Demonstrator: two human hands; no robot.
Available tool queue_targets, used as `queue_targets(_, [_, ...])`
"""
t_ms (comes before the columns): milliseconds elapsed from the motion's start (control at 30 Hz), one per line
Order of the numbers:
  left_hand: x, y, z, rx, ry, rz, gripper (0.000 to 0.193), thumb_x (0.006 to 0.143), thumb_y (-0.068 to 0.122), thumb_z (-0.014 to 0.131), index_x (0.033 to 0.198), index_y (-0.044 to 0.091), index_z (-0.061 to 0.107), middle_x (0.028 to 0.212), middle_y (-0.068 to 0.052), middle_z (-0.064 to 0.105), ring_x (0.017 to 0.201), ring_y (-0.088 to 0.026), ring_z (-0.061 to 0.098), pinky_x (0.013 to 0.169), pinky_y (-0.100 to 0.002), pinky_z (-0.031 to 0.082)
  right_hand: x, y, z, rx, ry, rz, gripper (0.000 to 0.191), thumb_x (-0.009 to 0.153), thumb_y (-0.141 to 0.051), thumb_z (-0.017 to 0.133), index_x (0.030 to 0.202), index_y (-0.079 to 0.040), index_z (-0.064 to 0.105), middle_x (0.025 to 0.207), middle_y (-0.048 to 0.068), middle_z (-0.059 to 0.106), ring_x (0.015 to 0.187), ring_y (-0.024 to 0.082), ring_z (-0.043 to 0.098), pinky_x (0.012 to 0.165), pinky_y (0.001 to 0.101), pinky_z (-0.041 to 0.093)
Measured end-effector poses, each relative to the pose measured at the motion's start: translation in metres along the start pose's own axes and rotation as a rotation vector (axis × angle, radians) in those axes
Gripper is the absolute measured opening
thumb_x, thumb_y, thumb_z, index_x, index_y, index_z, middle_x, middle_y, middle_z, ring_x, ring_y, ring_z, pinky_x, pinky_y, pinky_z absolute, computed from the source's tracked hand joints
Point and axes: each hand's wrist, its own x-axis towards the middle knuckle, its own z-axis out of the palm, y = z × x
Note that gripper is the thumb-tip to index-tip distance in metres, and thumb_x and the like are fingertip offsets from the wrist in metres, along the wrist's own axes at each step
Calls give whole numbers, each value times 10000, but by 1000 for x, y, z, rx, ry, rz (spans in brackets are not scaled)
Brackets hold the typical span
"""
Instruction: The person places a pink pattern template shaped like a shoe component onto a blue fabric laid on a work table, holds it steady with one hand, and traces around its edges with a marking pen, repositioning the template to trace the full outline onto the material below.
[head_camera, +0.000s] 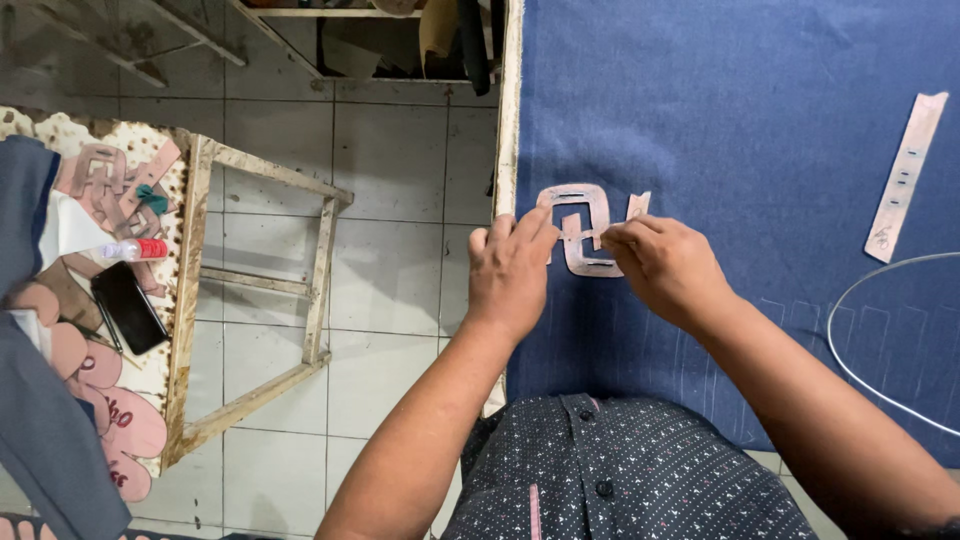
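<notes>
**Kid:** Head view looks straight down. What is all that on the far left?

**Me:** That is a small wooden side table (190, 300). On it lie pink cut-out shapes (105, 180), a little bottle with a red cap (135, 250) and a flat black phone (128, 306). Between it and my work is grey tiled floor (390, 200).

**Kid:** And your left hand (510, 270)?

**Me:** Its fingers are bent and pressed down on the pink pattern piece (578, 225), holding it flat. The piece lies on the blue cloth (760, 130), close to the cloth's left edge.

**Kid:** Your right hand (665, 265)?

**Me:** Its fingertips are squeezed together on the right side of the same piece. There may be something thin in that pinch, but I cannot tell.

**Kid:** What are you doing?

**Me:** I think I am lining the piece up and holding it steady on the cloth. A next move would need it kept from sliding.

**Kid:** And far right?

**Me:** A long pink strip with slots (906, 175) and a thin white wire loop (880, 340), both well apart from my hands.
</notes>
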Motion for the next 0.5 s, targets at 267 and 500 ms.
queue_targets(267, [0,-10,-2,-100,6,-12,219,890,120,669,1069,202,763,1417,58,615,1220,-264,533,1016,-453,336,7,3,-3,72,3,67,129,956,-139,698,1013,-33,743,984,111,738,871,307,721,747,391,576])
queue_targets(500, [-2,-11,-3,-125,23,7,202,867,121,675,1029,196,770,1445,58,603,1216,-274,535,1019,-475,324,23,9,-3,-18,-34,14,87,948,-103,693,998,-44,736,918,111,719,828,321,704,732,415,565])
